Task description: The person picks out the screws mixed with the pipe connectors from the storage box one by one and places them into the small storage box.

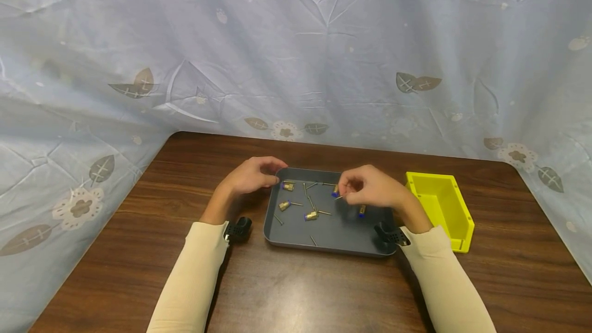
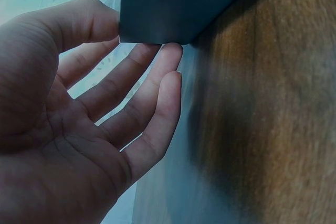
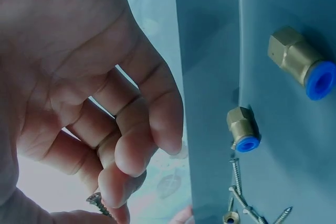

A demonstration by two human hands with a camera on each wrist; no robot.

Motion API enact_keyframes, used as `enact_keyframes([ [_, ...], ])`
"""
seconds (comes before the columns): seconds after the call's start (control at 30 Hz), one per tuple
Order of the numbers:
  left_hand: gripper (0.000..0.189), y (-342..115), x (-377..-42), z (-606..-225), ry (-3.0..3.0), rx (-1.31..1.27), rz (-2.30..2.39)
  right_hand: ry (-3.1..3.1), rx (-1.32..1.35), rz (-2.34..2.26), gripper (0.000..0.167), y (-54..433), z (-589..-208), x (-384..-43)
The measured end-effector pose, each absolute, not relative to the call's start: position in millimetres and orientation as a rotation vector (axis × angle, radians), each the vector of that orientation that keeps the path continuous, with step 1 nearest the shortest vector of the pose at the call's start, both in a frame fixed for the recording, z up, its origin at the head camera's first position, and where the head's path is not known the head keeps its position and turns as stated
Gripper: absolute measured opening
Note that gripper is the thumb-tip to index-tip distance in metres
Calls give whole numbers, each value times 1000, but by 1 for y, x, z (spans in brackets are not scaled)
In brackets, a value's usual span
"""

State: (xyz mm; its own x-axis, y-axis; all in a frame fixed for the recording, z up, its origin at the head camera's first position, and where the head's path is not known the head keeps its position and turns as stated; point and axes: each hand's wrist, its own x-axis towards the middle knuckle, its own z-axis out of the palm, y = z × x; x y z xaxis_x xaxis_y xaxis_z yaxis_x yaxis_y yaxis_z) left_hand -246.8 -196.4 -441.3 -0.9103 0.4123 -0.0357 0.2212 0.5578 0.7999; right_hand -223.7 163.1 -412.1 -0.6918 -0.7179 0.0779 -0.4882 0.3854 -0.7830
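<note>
A dark grey tray (image 1: 342,235) lies on the table, with brass push-in fittings with blue collars (image 1: 311,216) and loose screws (image 1: 278,219) scattered in it. My left hand (image 1: 252,174) holds the tray's far left corner, thumb at its wall and fingertips at its edge in the left wrist view. Over the tray's right half, my right hand (image 1: 370,186) pinches a small screw (image 3: 95,200) between thumb and fingertips. The screw's head sticks up from the pinch. Close below these fingers a fitting (image 1: 335,192) is partly covered by them, and another fitting (image 1: 363,211) lies nearer me.
To the right of the tray stands a yellow bin (image 1: 458,209), partly behind my right forearm. A black wrist strap (image 1: 238,229) sits on each arm. Patterned cloth (image 1: 296,55) hangs behind the brown wooden table (image 1: 222,292).
</note>
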Motion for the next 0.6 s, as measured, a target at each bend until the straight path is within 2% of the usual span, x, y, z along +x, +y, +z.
enact_keyframes([
  [0.23,44,-196,-247,-442,2574,538,1266,2383,-1046,-1220,5,168,-410,-223],
  [0.6,43,-195,-245,-439,2564,523,1277,2441,-1078,-1231,10,179,-403,-222],
])
